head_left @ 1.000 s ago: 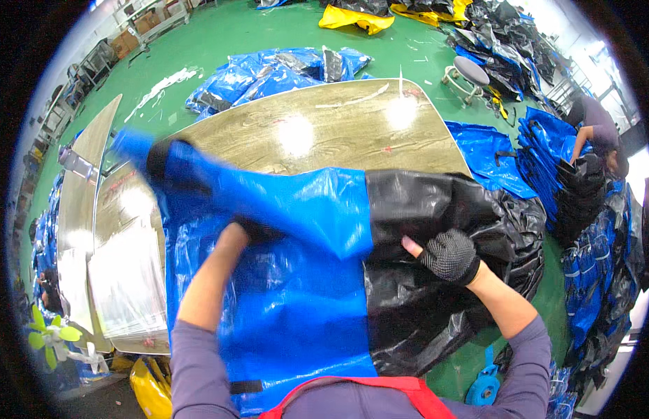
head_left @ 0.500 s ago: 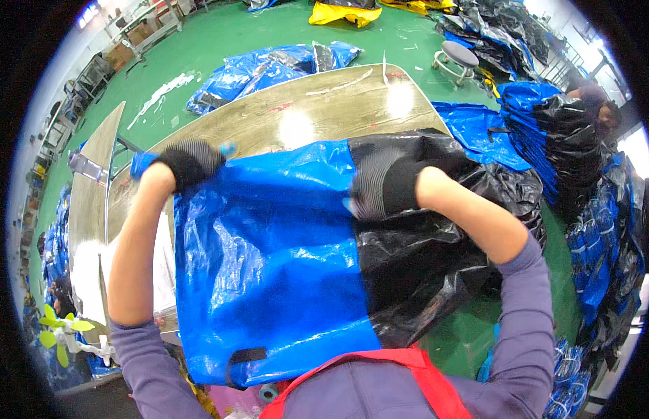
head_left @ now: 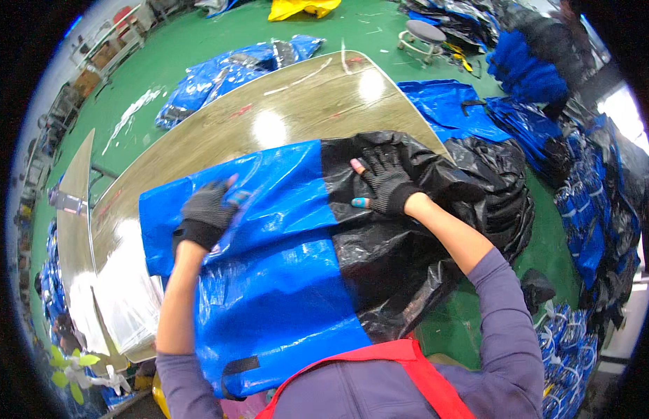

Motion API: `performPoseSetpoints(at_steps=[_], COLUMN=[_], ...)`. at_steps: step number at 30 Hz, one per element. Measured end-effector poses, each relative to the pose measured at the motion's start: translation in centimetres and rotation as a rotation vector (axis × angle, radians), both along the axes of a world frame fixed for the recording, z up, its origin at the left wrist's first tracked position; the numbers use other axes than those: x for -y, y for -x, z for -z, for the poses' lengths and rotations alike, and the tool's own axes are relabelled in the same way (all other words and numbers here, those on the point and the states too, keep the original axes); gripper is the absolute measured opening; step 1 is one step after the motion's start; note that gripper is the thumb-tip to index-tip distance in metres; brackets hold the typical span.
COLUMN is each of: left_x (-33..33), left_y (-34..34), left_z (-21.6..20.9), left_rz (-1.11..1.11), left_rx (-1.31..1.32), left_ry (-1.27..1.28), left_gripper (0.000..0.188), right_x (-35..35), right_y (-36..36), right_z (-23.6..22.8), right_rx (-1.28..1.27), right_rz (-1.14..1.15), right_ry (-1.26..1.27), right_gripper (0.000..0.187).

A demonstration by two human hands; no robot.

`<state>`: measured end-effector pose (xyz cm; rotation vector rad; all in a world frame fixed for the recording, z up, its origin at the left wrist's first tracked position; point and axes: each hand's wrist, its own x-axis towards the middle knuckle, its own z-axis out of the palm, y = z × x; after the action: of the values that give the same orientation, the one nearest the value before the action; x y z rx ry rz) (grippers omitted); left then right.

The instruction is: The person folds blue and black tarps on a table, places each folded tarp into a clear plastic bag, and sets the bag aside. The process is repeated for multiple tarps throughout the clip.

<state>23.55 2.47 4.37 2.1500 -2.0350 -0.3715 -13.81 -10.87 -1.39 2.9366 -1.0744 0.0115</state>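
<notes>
Two colours meet in the plastic sheeting (head_left: 279, 276) that fills the middle of the frame: blue on the left, black on the right. It lies over the near part of the wood-grain worktop (head_left: 199, 153), and its lower blue edge, with a dark strip (head_left: 241, 365) on it, reaches down toward my body beside the red strap (head_left: 438, 387) I wear. The black part bunches into wrinkles toward the right.

My right fingers (head_left: 365, 172), in a dark patterned glove (head_left: 394, 188), are spread out on the black part, just right of the colour join, and grasp nothing. My left fingers (head_left: 225, 187) are at the upper left of the blue part; they are blurred, and I cannot tell whether they pinch the sheeting or only rest on it.

A blue bundle (head_left: 220, 80) lies on the green floor (head_left: 352, 28) at the upper left, and a round grey stool (head_left: 423, 31) stands at the upper right.
</notes>
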Motion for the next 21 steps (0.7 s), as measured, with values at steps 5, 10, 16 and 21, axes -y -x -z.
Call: performPoseSetpoints(at_steps=[5,10,16,21], left_x=[1.5,-1.1,-8.2,-9.9], left_y=[8.2,1.7,-9.1,-11.5], left_z=[6.1,6.0,6.4,11.0], left_rz=[0.319,0.216,-0.494,-0.608], left_rx=[0.25,0.33,0.49,0.649], left_ry=[0.069,0.031,-0.017,0.036], left_gripper=[0.081,0.082,0.09,0.084], right_x=[1.6,2.8,6.3,12.0], right_y=[5.3,9.5,6.4,3.3], right_z=[-2.5,-1.6,-6.7,-2.8], right_rx=[0.234,0.199,-0.12,0.204], right_rz=[0.32,0.312,0.626,0.409], right_ry=[0.065,0.035,-0.262,0.107], right_gripper=[0.069,0.081,0.075,0.053])
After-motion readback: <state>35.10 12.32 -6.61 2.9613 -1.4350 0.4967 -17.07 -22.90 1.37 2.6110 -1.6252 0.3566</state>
